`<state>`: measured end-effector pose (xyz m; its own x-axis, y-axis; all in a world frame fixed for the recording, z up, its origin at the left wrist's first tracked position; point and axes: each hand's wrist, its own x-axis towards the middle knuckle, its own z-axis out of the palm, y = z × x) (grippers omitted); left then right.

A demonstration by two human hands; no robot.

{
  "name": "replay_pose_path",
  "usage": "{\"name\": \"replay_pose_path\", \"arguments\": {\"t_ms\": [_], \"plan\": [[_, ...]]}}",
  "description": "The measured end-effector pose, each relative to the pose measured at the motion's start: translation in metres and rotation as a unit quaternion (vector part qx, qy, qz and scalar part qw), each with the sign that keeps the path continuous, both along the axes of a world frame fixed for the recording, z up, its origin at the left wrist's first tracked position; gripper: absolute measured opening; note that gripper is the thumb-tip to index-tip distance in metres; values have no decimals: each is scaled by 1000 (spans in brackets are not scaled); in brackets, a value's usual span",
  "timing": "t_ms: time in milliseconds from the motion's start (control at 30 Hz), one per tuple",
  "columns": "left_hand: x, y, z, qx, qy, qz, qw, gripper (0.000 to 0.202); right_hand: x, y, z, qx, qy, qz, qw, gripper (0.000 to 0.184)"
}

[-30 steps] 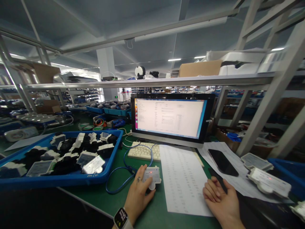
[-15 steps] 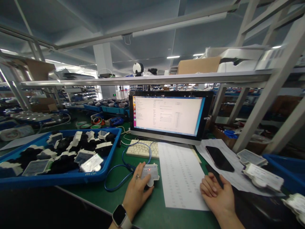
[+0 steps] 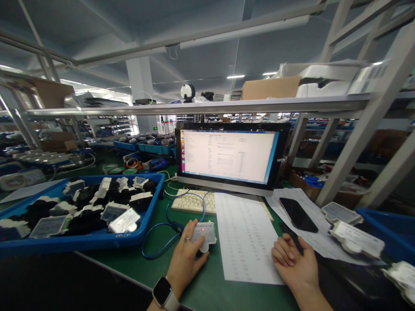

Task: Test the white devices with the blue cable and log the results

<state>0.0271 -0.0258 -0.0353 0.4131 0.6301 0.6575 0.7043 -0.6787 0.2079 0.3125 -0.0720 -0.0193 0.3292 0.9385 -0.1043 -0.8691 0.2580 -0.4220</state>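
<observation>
White module [image 3: 210, 232] in the left hand [image 3: 186, 259], lower centre of the frame.
One finger lies on its face, the others and the thumb about the left end; this hold probably steadies the unit while leaving its red light exposed. A blue cable [image 3: 152, 258] loops left of it, slack, perhaps to allow movement. Left wrist enters from bottom centre. Right hand [image 3: 296, 263], lower right, lies palm up by the printed sheet [image 3: 241, 242], fingers loosely curled, thumb apart, nothing visible in its grasp.

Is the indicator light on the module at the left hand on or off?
On: a red light glows on the face of the white module, which the left hand is touching.
</observation>
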Motion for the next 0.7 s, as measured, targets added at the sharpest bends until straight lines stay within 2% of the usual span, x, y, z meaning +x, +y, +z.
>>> {"name": "replay_pose_path", "arguments": {"t_ms": [333,700], "plan": [[0,-1,1,6,-5,-3,1000,28,1,0,-2,14,-10,9,1000,19],[0,0,0,-12,8,0,1000,26,-4,-1,5,-20,17,-9,1000,18]]}}
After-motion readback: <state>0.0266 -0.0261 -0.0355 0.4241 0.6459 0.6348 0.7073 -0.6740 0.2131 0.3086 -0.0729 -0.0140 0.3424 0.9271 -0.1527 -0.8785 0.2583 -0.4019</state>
